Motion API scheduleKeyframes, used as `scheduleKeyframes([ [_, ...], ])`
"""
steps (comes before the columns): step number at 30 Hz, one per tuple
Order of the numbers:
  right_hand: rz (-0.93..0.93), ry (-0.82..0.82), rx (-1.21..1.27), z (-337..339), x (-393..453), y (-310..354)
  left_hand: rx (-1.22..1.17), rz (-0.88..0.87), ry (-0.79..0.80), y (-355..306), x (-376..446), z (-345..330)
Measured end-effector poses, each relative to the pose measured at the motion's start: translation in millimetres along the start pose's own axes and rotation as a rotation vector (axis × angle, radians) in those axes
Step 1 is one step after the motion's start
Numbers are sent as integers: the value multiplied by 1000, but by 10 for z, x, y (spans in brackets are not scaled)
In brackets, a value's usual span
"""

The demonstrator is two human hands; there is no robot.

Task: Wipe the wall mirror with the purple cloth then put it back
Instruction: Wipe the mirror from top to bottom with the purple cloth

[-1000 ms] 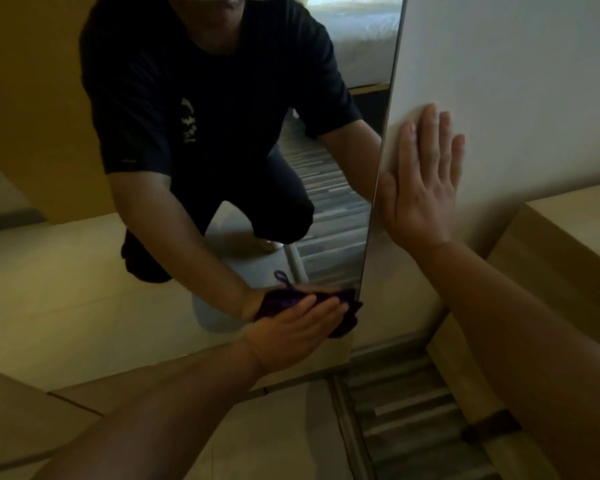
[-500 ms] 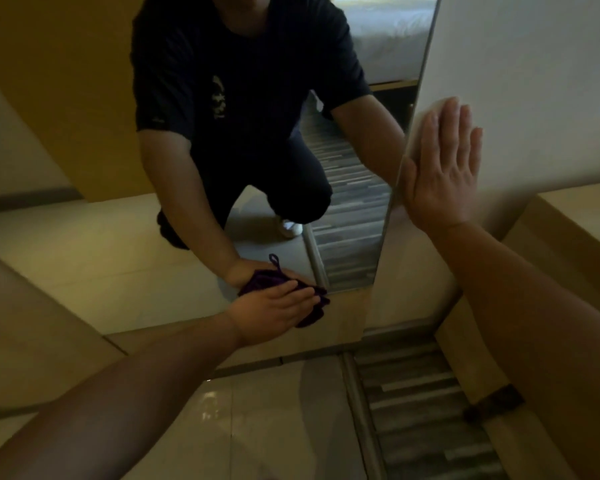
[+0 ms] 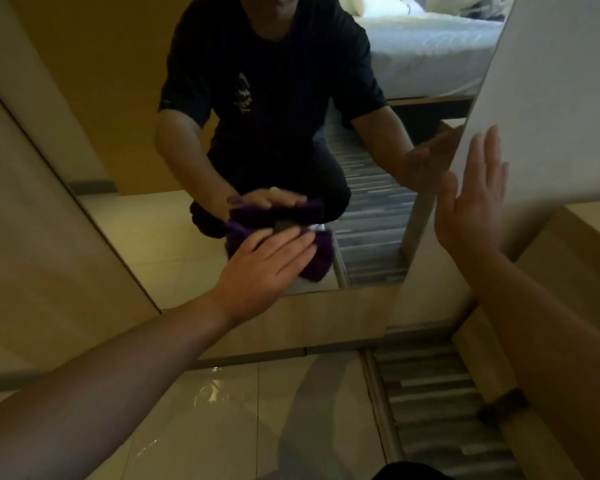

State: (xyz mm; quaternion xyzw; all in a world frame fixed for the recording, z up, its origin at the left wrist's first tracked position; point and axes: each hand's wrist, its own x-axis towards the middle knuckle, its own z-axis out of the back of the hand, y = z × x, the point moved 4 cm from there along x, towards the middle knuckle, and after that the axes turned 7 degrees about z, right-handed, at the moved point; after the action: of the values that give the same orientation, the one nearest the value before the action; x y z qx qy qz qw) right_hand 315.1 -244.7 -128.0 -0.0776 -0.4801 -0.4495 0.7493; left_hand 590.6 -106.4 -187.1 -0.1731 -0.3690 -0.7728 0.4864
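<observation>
Head | left hand (image 3: pixel 267 261) flat fingers press purple cloth (image 3: pixel 317 252) on mirror (image 3: pixel 125 98) | right hand (image 3: pixel 471 199) open | shirt print unreadable, perhaps a logo

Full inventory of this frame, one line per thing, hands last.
Frameless wall mirror: 1, reflective, centre, reaching near the floor.
Crumpled purple cloth: 1, purple, pressed against the mirror's lower part.
White wall panel: 1, white, right of the mirror.
Glossy beige floor tiles: several, beige, bottom centre.
Grey striped carpet: 1, grey, bottom right.
Light wooden furniture top: 1, tan, right edge.
White bed: 1, seen only in reflection.
Left hand: flat on the cloth.
Right hand: open, against the wall panel.
</observation>
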Motion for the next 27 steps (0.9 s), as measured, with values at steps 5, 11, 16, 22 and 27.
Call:
scheduleKeyframes([
  [5,109,22,11,-1,27,232,-57,93,-319,-76,1018,207],
  [11,179,109,-172,-93,73,10,125,-119,-129,-384,944,-472],
  [16,230,136,-252,-170,113,-96,252,-348,105,-620,77,-1159],
  [22,213,139,-240,-173,95,-47,188,-424,472,-327,-776,-1205],
  [27,160,113,-178,-109,58,69,219,-304,631,189,-1322,-870],
])
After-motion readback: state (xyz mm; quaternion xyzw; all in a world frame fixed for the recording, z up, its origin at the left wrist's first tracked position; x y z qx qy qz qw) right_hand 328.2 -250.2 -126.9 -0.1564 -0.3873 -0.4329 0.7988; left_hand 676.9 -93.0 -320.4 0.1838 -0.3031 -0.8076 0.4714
